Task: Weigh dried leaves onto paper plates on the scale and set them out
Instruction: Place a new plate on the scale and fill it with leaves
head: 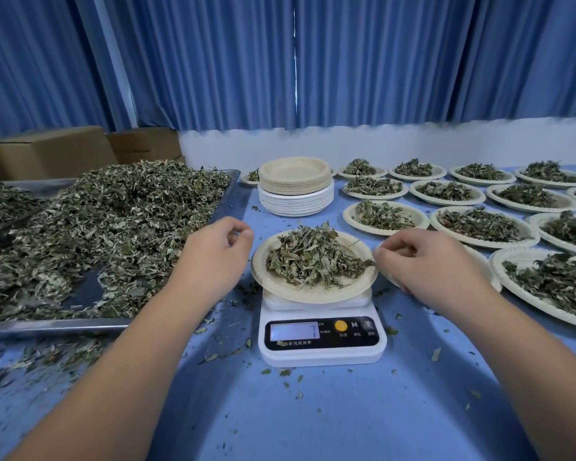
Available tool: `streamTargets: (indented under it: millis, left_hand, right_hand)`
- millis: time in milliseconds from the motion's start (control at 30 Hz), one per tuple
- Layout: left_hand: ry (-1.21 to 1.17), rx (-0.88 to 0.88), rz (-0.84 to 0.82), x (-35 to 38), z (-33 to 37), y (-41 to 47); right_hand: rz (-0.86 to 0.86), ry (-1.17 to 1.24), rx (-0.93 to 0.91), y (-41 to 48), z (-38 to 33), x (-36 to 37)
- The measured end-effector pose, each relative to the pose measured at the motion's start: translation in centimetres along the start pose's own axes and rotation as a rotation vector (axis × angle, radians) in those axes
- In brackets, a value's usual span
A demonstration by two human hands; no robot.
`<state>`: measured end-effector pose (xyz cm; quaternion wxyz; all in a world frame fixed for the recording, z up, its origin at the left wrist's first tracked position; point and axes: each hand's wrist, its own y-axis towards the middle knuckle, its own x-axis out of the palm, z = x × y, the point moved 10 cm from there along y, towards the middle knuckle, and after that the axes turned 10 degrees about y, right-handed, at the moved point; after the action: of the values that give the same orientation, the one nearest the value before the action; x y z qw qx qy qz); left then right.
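Blue worktop (pixel 313 410), littered with leaf crumbs. On its left, a steel tray (pixel 47 326) carries the bulk heap of dried leaves (pixel 113 227). To the right, filled plates (pixel 424 219) are set out in rows. Behind centre stands a stack of empty paper plates (pixel 295 191)

Digital scale (pixel 323 356) at centre front, with one paper plate (pixel 313 296) on its platform. The plate overhangs the platform all round and carries a loose mound of leaves (pixel 313 257). Display (pixel 295 331) is lit, its digits too blurred to trust

Left hand (pixel 218 251) hovers just beside the plate's left rim, fingers loosely curled, with nothing visible in them. Right hand (pixel 426 264) is at the right rim, its fingers (pixel 384 252) drawn together at the edge. Cannot tell whether they pinch the rim, a leaf, or nothing

Handling, as judged:
- Load looks very light. The leaves are crisp, brittle and unbound, and likely to spill or scatter with any tilt or jerk
- Plate is thin pressed paper, so it may flex if lifted by one edge
- Best hold is likely both hands on opposite rims, fingers under the lip and thumbs on top, clear of the mound
- Lift level and straight up off the platform, since a drag could shift the light scale
- Set it down flat in a gap among the rows
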<state>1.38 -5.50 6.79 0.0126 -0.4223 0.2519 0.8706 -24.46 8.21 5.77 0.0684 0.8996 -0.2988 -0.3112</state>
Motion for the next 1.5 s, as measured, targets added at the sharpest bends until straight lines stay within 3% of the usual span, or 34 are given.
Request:
streamTargets:
  millis: [367,1067,1500]
  left_hand:
    - [-0.032,-0.049,-0.059,0.5,-0.1,-0.4]
    - [-0.043,-0.042,-0.057,0.2,0.2,-0.6]
    - [-0.105,0.154,0.11,-1.2,3.2,-1.5]
  right_hand:
    - [-0.009,-0.067,0.0,0.0,0.1,0.5]
    - [0.008,-0.023,-0.192,-0.3,-1.8,0.8]
    - [0.049,0.045,-0.266,-0.8,-2.8,0.2]
